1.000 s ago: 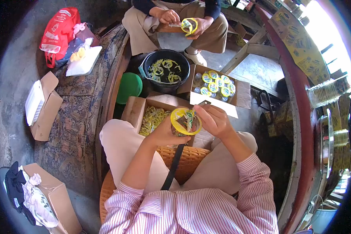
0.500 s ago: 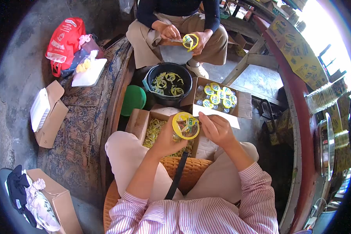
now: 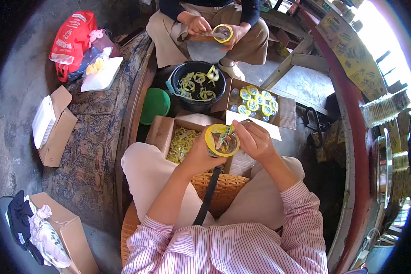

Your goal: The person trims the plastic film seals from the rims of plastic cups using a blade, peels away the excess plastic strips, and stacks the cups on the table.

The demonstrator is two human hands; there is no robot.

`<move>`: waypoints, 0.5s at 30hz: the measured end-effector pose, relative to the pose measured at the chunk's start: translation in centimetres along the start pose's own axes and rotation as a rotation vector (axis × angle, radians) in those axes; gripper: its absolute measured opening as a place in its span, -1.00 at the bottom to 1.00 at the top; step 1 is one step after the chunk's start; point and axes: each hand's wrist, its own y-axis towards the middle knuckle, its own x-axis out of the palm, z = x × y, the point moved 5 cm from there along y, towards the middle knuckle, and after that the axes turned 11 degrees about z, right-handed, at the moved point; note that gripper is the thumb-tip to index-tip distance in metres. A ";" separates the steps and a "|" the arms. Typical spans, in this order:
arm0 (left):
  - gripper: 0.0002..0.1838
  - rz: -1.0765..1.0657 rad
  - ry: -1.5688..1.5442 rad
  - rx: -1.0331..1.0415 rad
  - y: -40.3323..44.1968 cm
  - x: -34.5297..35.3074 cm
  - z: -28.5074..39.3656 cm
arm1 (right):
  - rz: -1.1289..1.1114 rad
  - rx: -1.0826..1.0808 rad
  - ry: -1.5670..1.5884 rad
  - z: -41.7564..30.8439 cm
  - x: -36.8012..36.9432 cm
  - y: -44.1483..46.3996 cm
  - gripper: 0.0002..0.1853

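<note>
My left hand [image 3: 198, 153] is wrapped round a clear plastic cup [image 3: 211, 148] with a yellow rim, tilted so its top faces me. The cup's printed lid film [image 3: 225, 135] is partly cut away from the rim and lifted toward the right. My right hand [image 3: 255, 142] is closed in a pinch at the rim's right edge, by the loose film. A thin greyish thing shows at its fingers, too small to name. Below the hands, a cardboard box [image 3: 161, 134] holds yellow film strips [image 3: 182, 144].
A person opposite holds another yellow-rimmed cup [image 3: 223, 34] over a black bucket [image 3: 197, 106] with yellow rings inside. To its right stands a carton [image 3: 287, 112] of yellow-lidded cups [image 3: 260, 99]. A green basin [image 3: 154, 107] lies left; a wooden post [image 3: 278, 75] rises right.
The cup in my left hand has tipped and shifted slightly right, and its lid film has come up from the opening. A yellow piece now shows above the bucket; the other person's cup top looks uncovered.
</note>
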 end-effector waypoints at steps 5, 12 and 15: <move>-0.32 -0.004 -0.102 -0.060 0.0 -0.1 -0.6 | 0.011 -0.033 -0.005 0.1 -0.2 -0.3 -0.45; -0.26 -0.074 -0.061 -0.092 -0.1 -0.3 0.0 | 0.008 -0.031 -0.017 0.0 -0.6 -0.4 -0.49; -0.22 -0.157 -0.085 -0.140 -0.1 -0.3 0.2 | 0.024 -0.041 0.009 -0.3 -0.5 -0.4 -0.51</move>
